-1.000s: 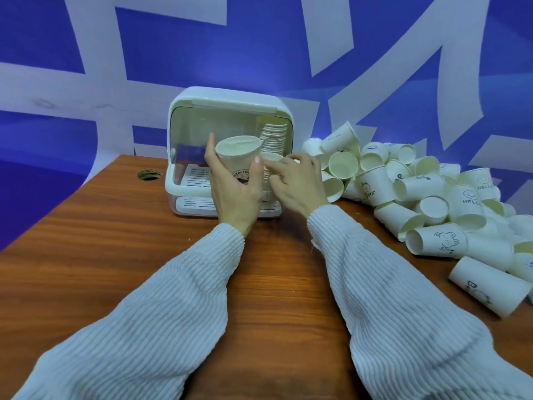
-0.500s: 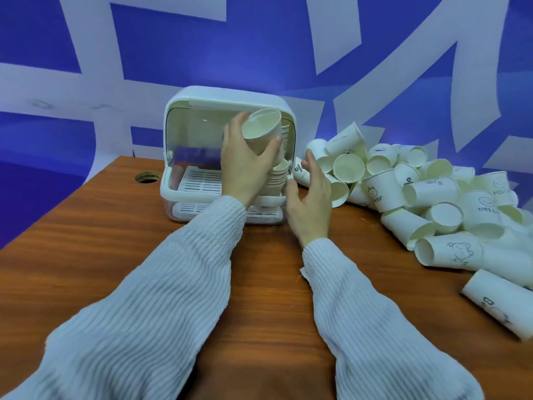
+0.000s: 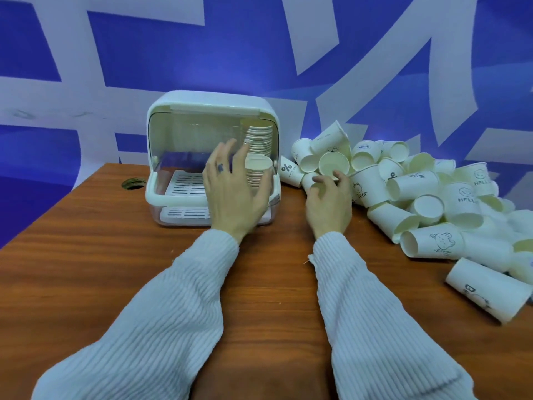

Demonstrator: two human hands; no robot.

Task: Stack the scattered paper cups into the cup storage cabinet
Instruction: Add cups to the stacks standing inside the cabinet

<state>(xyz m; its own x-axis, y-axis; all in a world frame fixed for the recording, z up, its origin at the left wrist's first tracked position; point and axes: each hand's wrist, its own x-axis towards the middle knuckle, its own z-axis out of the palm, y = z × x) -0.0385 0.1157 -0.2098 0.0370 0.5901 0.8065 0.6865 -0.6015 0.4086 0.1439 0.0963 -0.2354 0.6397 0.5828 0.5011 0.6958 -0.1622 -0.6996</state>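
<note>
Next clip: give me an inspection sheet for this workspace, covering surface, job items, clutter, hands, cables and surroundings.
Surface: wooden table, with a round hole near its far left edge.
Job's things: cup storage cabinet open at the front; tall cup stack at the back right inside, shorter front stack before it; loose paper cups heaped to the right of the cabinet.
Clutter: nothing seen.
Hands: left hand open, fingers spread beside the front stack; right hand reaches into the heap, fingers curled at a cup; whether it grips is unclear.
Cables: nothing seen.
Surroundings: blue wall with white stripes.
</note>
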